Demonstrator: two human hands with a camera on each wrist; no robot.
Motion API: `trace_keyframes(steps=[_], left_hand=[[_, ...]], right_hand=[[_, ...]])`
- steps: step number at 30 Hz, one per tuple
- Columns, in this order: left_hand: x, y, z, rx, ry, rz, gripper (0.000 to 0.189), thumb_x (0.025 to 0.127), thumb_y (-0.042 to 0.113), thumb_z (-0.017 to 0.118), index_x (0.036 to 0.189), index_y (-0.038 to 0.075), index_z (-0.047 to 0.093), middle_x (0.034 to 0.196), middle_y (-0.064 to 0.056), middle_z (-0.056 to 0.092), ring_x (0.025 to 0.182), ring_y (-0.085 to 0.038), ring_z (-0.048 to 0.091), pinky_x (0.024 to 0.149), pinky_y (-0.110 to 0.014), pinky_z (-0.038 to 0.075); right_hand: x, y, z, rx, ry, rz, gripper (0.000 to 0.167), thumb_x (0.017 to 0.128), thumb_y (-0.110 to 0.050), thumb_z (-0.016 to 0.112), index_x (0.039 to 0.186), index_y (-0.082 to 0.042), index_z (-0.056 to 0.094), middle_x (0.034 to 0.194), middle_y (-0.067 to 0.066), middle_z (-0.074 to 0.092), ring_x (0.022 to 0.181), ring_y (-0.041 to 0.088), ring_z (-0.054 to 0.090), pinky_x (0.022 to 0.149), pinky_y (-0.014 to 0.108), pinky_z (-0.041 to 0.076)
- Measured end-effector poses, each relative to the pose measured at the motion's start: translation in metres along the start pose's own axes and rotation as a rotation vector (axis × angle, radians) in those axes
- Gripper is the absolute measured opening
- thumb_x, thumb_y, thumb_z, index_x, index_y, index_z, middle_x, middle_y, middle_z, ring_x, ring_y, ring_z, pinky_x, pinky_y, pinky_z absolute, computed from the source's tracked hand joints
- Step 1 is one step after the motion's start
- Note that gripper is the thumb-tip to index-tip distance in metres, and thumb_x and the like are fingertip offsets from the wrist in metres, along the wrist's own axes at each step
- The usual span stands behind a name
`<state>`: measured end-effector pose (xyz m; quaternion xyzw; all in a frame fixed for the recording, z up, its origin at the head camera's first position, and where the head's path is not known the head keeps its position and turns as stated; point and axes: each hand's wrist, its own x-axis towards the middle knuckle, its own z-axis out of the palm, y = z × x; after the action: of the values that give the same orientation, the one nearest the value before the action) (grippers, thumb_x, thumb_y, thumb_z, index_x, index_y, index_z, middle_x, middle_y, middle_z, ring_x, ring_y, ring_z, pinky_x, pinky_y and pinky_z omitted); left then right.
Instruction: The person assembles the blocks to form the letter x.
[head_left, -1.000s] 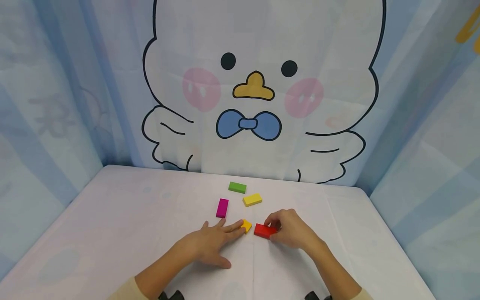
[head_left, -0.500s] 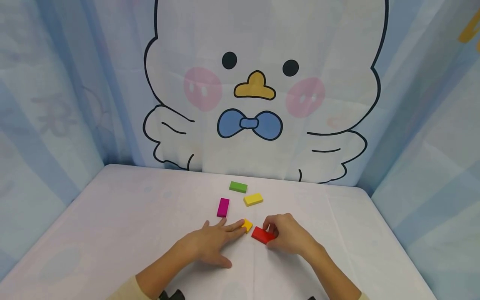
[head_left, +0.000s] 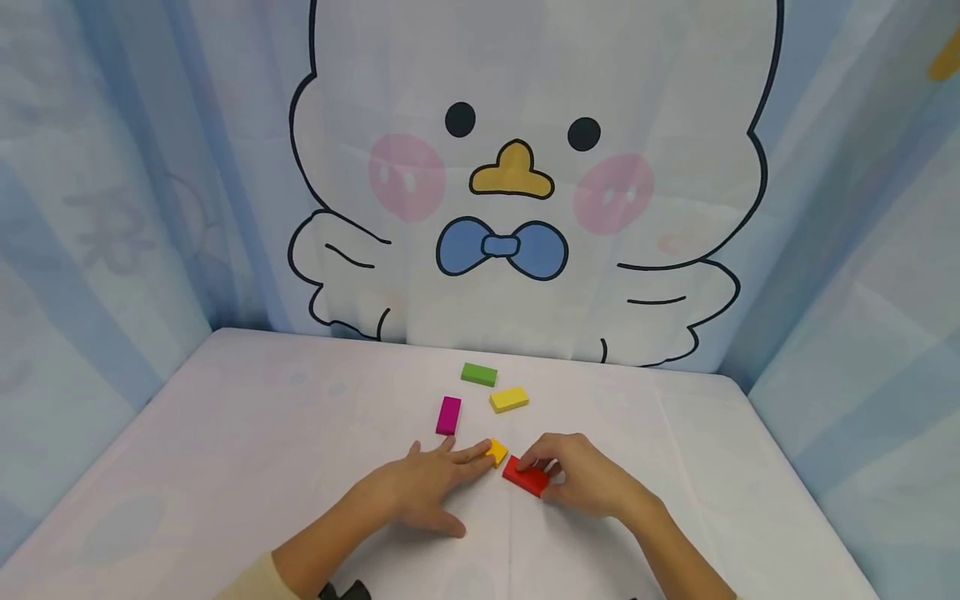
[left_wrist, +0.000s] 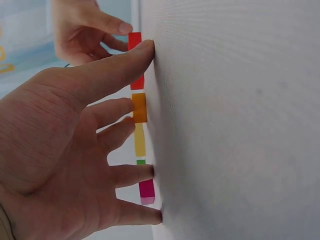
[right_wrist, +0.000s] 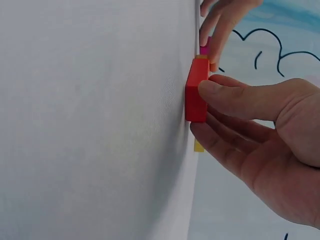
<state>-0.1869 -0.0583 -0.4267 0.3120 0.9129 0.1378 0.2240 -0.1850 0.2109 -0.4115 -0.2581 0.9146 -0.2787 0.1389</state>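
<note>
Head view: red block [head_left: 524, 481] pinched by right hand [head_left: 583, 475], four o'clock from orange block [head_left: 498, 452].
Orange block best steadied lightly by spread left hand [head_left: 422, 485].

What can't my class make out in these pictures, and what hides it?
- Head view: the left part of the orange block, covered by the left hand.
- Head view: the black object, cut off by the bottom edge.
- Left wrist view: the middle of the red block, behind the thumb.
- Left wrist view: most of the green block, behind the magenta block and a finger.
</note>
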Motion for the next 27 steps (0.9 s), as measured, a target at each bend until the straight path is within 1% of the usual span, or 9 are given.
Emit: trace_keyframes(steps=[4, 10, 14, 19, 27], left_hand=[[0.0001, 0.0002, -0.0005, 0.002, 0.005, 0.008, 0.09, 0.085, 0.046, 0.084, 0.162, 0.038, 0.037, 0.172, 0.02, 0.021, 0.157, -0.042, 0.03, 0.116, -0.078, 0.026], [0.0019, -0.0006, -0.0001, 0.016, 0.009, 0.02, 0.09, 0.085, 0.045, 0.085, 0.161, 0.038, 0.038, 0.172, 0.02, 0.021, 0.156, -0.043, 0.031, 0.113, -0.08, 0.028], [0.0037, -0.0013, 0.0003, 0.014, 0.01, 0.023, 0.089, 0.085, 0.043, 0.085, 0.161, 0.038, 0.039, 0.172, 0.019, 0.022, 0.155, -0.043, 0.032, 0.112, -0.08, 0.029], [0.0049, -0.0008, -0.0002, 0.005, 0.01, 0.017, 0.089, 0.084, 0.042, 0.086, 0.16, 0.039, 0.04, 0.171, 0.019, 0.024, 0.155, -0.043, 0.032, 0.112, -0.081, 0.029], [0.0045, 0.0009, -0.0021, 0.0, 0.006, 0.008, 0.089, 0.084, 0.041, 0.086, 0.16, 0.039, 0.04, 0.171, 0.019, 0.026, 0.156, -0.043, 0.031, 0.112, -0.08, 0.029]], right_hand=[[0.0018, -0.0027, 0.0026, 0.014, 0.002, 0.04, 0.035, 0.084, -0.001, 0.082, 0.116, -0.016, 0.077, 0.113, -0.005, 0.071, 0.1, 0.015, 0.067, 0.087, 0.033, 0.061], [0.0036, -0.0055, 0.0065, 0.009, 0.013, 0.049, 0.034, 0.082, -0.003, 0.085, 0.114, -0.014, 0.078, 0.106, -0.006, 0.07, 0.096, 0.015, 0.066, 0.083, 0.03, 0.061], [0.0049, -0.0072, 0.0078, 0.0, 0.014, 0.064, 0.034, 0.082, -0.004, 0.086, 0.114, -0.014, 0.078, 0.105, -0.007, 0.07, 0.095, 0.014, 0.065, 0.081, 0.027, 0.061], [0.0055, -0.0088, 0.0092, -0.004, 0.017, 0.081, 0.034, 0.082, -0.005, 0.086, 0.113, -0.014, 0.078, 0.105, -0.007, 0.07, 0.095, 0.014, 0.064, 0.081, 0.028, 0.061], [0.0063, -0.0093, 0.0091, -0.002, 0.02, 0.081, 0.034, 0.082, -0.004, 0.086, 0.114, -0.014, 0.078, 0.107, -0.006, 0.07, 0.095, 0.014, 0.064, 0.082, 0.029, 0.061]])
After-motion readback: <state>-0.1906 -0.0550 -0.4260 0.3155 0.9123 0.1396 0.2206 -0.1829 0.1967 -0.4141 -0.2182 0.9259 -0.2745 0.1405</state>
